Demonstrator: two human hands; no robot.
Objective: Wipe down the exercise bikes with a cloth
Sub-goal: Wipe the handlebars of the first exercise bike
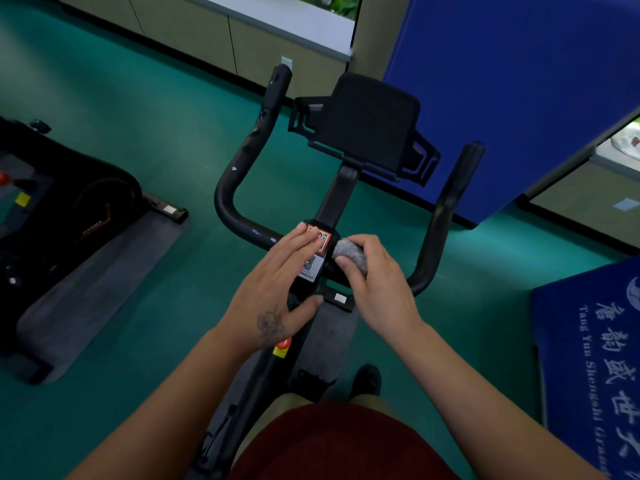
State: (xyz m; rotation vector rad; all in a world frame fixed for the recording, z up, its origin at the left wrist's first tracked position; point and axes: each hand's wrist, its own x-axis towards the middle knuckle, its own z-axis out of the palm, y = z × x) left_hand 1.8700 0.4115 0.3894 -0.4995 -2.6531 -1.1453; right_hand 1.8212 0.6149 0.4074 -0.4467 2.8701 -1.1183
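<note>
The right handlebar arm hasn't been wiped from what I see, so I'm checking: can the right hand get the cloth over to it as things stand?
Probably yes. The right hand grips the cloth on the crossbar, which runs unbroken into the right handlebar arm. Nothing sits on that stretch.

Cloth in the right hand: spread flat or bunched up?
Bunched. The grey cloth shows as a compact wad in the right hand, pressed on the handlebar beside the centre clamp.

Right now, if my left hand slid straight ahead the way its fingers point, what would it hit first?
The left hand already rests on the sticker-covered centre block; straight on, its fingers likely meet the stem rising to the tablet holder. Depth is unclear.
</note>
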